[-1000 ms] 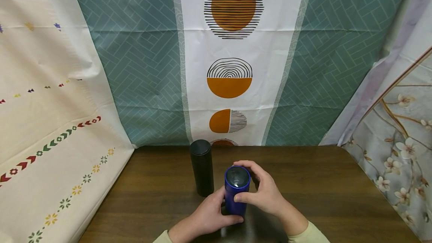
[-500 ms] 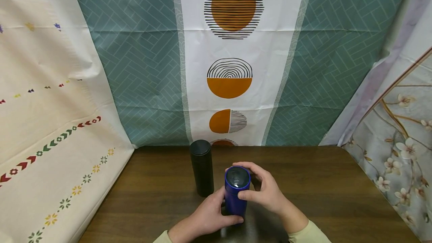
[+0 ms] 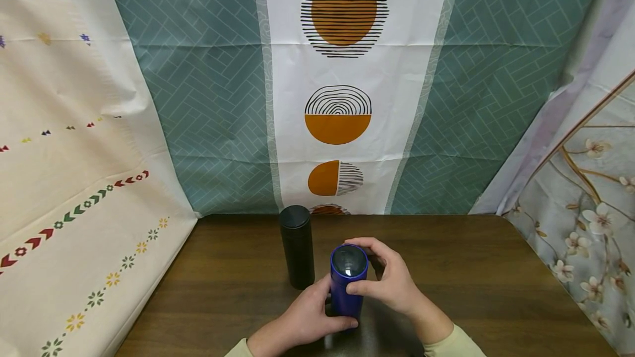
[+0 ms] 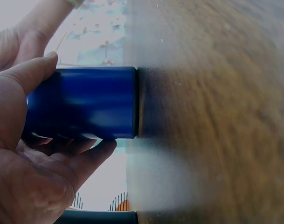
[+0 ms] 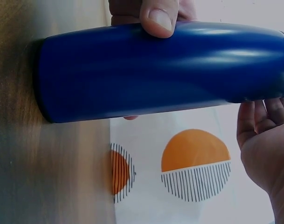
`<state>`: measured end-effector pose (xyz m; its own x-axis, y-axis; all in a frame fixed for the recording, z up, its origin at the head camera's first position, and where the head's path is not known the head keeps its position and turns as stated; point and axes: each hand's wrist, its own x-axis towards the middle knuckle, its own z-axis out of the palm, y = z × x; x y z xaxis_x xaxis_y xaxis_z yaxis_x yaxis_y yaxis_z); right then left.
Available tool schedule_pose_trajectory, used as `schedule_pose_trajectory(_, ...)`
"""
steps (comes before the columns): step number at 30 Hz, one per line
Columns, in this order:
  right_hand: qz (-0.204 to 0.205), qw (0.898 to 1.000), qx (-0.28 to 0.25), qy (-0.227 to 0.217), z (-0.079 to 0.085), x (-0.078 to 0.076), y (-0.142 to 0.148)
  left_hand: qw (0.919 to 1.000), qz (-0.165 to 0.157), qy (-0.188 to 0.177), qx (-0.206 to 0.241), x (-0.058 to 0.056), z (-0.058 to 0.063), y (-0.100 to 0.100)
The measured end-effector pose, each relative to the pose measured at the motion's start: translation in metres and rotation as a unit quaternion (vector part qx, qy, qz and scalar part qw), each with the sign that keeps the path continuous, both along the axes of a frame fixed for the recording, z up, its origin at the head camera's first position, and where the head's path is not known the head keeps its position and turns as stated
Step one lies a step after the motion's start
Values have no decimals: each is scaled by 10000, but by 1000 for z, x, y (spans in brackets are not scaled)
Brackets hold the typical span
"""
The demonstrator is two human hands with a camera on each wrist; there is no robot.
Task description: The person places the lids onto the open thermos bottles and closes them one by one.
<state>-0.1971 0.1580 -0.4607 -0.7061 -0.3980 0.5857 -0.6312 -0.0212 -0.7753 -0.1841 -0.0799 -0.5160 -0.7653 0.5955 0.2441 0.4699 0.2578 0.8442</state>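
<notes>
A blue thermos flask with a dark, glossy lid top stands upright on the table in the head view. My left hand grips its body low down, thumb across the front. Up by the lid, my right hand holds the flask with the thumb in front and the fingers behind. The left wrist view shows the flask's black base against the tabletop. Along the side of the flask in the right wrist view lies my left thumb; the lid end is cut off there.
Behind and left of the blue flask, a black cylindrical flask stands upright, near my left hand. The dark wooden table ends at a green and white patterned cloth at the back. Patterned cloths hang at both sides.
My right thumb and fingers have shifted slightly back and forth around the top of the blue thermos flask. The left hand and both flasks have stayed in place.
</notes>
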Motion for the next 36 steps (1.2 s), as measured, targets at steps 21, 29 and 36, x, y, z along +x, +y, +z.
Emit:
schedule_pose_trajectory(21,-102,9999,-33,64,-1,1,-2,10000,-88,27,38,0,0,0)
schedule_pose_trajectory(29,-145,9998,-71,81,1,3,-4,9999,-83,56,33,0,1,0)
schedule_pose_trajectory(36,-372,9990,26,237,1,4,-6,10000,-82,27,34,0,1,0)
